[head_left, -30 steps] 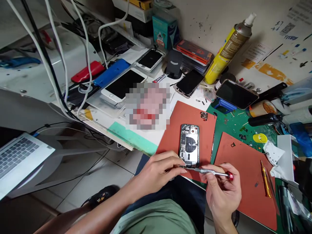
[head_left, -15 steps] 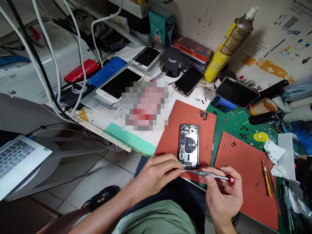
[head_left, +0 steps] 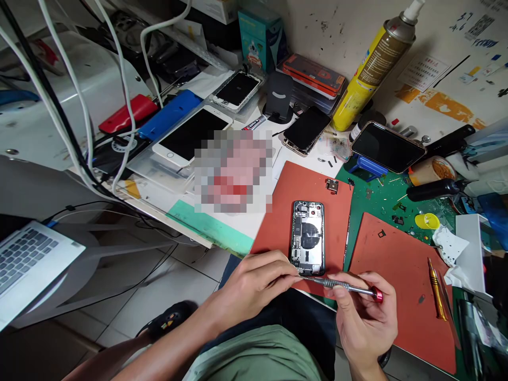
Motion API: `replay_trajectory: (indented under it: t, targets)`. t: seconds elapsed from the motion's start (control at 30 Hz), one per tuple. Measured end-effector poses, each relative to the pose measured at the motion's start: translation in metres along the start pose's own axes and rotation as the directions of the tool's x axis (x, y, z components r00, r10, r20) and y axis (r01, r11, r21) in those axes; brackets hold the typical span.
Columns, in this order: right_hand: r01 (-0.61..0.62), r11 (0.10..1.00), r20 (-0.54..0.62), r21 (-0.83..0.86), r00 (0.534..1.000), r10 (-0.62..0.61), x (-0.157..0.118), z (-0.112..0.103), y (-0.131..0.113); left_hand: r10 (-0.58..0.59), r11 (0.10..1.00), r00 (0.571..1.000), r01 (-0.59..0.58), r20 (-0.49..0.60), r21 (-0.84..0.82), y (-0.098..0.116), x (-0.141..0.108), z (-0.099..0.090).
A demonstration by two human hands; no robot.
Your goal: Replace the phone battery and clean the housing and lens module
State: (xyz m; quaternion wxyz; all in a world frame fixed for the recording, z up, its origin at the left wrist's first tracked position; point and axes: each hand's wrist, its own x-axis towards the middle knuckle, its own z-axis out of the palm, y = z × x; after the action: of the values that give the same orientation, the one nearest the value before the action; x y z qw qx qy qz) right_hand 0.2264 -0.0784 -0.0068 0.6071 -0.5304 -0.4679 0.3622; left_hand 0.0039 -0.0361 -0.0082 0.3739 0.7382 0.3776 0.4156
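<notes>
An opened phone [head_left: 308,238], its circuit boards and metal inside showing, lies on an orange-red mat [head_left: 265,233]. At its lower left corner is my left hand [head_left: 265,278], with thumb and fingers closed at the phone's bottom edge; the exact contact is partly hidden. My right hand [head_left: 365,312] grips a slim metal screwdriver [head_left: 337,284] with a red end cap. The screwdriver lies nearly level, its tip at the phone's bottom edge beside my left fingertips.
A small metal part [head_left: 332,186] sits above the phone. On the second orange-red mat [head_left: 397,296] rests a gold screwdriver [head_left: 436,291]. Behind are a propped phone [head_left: 389,147], a yellow spray can [head_left: 373,69] and a white phone [head_left: 194,135]. A laptop [head_left: 35,264] stands at the left.
The camera view has shifted very slightly. Both hands, the screwdriver and the opened phone hold nearly the same positions relative to one another.
</notes>
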Motion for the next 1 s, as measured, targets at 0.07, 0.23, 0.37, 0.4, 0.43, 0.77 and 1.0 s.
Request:
replay_trajectory:
  t: [0.07,0.23,0.37,0.4,0.43,0.77,1.0]
  targets:
    - [0.003,1.000,0.004,0.004,1.000,-0.003,-0.001,-0.001,0.001,0.002,1.000,1.000,-0.002,0.009,-0.002,-0.001,-0.001,0.000]
    - [0.016,1.000,0.015,0.007,1.000,-0.016,-0.001,-0.002,0.001,-0.008,1.000,0.999,0.009,0.037,-0.015,0.000,-0.002,-0.001]
    - [0.019,1.000,0.019,-0.004,1.000,-0.019,0.000,-0.002,0.001,-0.017,1.000,0.999,0.018,0.038,-0.013,0.001,-0.001,-0.002]
    - [0.022,1.000,0.023,-0.005,0.999,-0.022,0.000,-0.002,0.002,-0.016,1.000,0.999,0.017,0.039,-0.008,0.001,0.000,-0.002]
    - [0.025,1.000,0.028,-0.005,0.999,-0.025,0.000,-0.002,0.002,-0.017,1.000,0.999,0.017,0.041,-0.001,0.001,0.001,-0.002]
    - [0.027,0.997,-0.059,-0.075,0.998,-0.031,0.000,-0.004,-0.009,0.088,0.978,0.991,-0.066,-0.104,0.197,0.002,-0.017,-0.003]
    - [0.400,0.811,-0.016,-0.426,0.893,-0.449,0.003,-0.012,-0.006,0.393,0.796,0.912,-0.400,0.115,0.455,-0.003,-0.013,-0.012]
